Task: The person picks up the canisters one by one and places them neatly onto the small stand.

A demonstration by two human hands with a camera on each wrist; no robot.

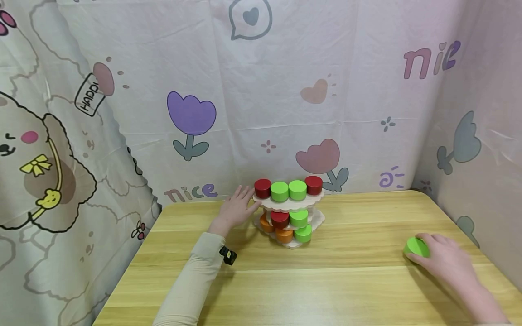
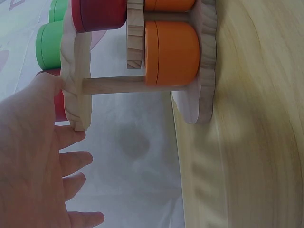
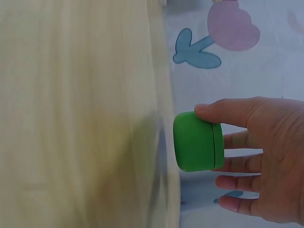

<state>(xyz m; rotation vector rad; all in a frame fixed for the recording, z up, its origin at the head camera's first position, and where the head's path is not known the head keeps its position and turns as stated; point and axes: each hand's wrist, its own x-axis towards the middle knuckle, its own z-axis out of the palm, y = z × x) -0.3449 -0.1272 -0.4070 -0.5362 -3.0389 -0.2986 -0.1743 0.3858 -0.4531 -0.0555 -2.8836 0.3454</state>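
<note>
A tiered wooden stand with scalloped shelves [image 1: 291, 204] carries several small round lidded containers. On its top shelf are two red ones, including the left red container [image 1: 263, 189], and two light green ones between them. Lower shelves bear an orange container [image 2: 173, 53] along with red and green ones. At the stand's left side, my left hand [image 1: 236, 209] has its fingers spread, and its thumb lies against the top shelf's edge by a red container. Far to the right, my right hand [image 1: 448, 260] grips a green lidded container [image 3: 197, 141] between thumb and fingers.
The stand is toward the back of a wood-grain table [image 1: 326, 280]. A patterned white curtain [image 1: 261, 113] hangs behind the table and along both sides. A small black device [image 1: 228, 256] is strapped at the left wrist.
</note>
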